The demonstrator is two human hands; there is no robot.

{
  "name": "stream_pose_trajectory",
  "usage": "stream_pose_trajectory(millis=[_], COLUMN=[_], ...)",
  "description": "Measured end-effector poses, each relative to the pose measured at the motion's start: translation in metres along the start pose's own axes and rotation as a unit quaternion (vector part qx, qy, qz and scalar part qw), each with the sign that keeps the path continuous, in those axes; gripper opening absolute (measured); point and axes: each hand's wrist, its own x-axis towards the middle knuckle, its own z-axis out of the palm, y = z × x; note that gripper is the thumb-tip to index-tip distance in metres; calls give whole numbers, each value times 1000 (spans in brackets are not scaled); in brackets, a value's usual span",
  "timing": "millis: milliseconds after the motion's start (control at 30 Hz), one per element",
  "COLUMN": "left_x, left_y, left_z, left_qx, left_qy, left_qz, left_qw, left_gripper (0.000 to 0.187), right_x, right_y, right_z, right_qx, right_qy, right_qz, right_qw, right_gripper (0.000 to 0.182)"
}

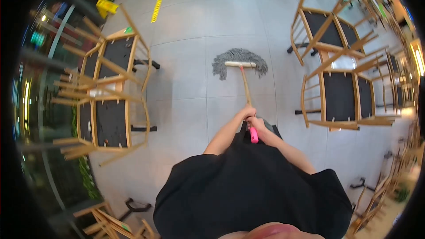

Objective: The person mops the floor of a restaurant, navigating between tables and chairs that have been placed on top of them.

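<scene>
Though in hand point(256, 124), mop point(239, 55) mostly ahead.

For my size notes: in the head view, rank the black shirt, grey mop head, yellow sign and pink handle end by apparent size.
1. Black shirt
2. Grey mop head
3. Yellow sign
4. Pink handle end

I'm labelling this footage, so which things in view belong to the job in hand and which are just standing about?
In the job:
grey mop head on the tiled floor
mop handle, held by left hand and right hand

Just about:
upturned wooden chairs, both sides
yellow floor strip

Unclear: yellow sign, unreadable
</scene>
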Motion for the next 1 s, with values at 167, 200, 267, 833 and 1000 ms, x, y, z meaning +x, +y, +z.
stream_pose_trajectory(millis=[167,200,267,833,1000], left_x=[-2,17,66,252,320], left_y=[67,69,62,295,334], left_z=[-46,-54,-76,-363,-393], left_qx=[-2,19,57,194,218], left_qy=[36,30,24,-28,-36], left_qz=[-42,-33,-28,-57,-48], left_qw=[998,999,998,979,974], left_gripper=[43,46,52,56,63], right_x=[26,38,69,295,339], right_y=[-52,-62,-83,-428,-501], right_z=[20,23,37,144,137], right_qx=[59,65,75,162,187], right_qy=[39,39,28,-42,-19], right_qz=[-8,-14,-13,91,128], right_qw=[997,997,997,982,974], right_gripper=[11,10,9,16,18])
